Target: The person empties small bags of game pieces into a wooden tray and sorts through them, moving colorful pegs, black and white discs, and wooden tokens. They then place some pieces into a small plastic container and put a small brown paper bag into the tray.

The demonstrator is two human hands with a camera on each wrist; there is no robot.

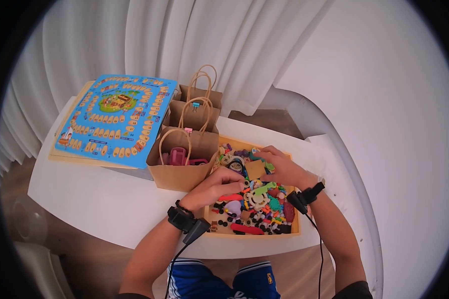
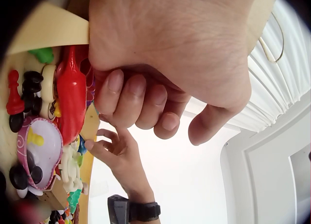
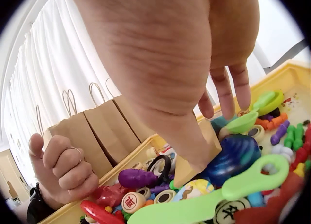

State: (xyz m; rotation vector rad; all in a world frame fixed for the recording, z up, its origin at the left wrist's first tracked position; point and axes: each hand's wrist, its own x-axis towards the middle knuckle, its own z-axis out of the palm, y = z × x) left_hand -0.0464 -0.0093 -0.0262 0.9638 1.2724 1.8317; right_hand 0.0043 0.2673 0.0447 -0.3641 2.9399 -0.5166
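Observation:
Over the left side of the toy tray (image 1: 297, 225) is my left hand (image 1: 215, 188), its fingers curled toward the palm and nothing visible in them; the right wrist view shows this left hand (image 3: 65, 173) near the bags. My right hand (image 1: 287, 169) reaches into the tray's far right part. In the right wrist view its thumb overlaps a tan wooden block (image 3: 210, 137) and appears to touch it, while the other fingers (image 3: 241, 95) extend down loosely. Around the block lie a blue shiny piece (image 3: 233, 158), a light green piece (image 3: 252, 178) and a purple figure (image 3: 137, 178).
Left of the tray stand several brown paper bags (image 1: 179, 175) with handles, the nearest holding pink items. A blue board game sheet (image 1: 115, 117) lies farther left on the white table (image 1: 110, 209). White curtains (image 1: 154, 40) hang behind.

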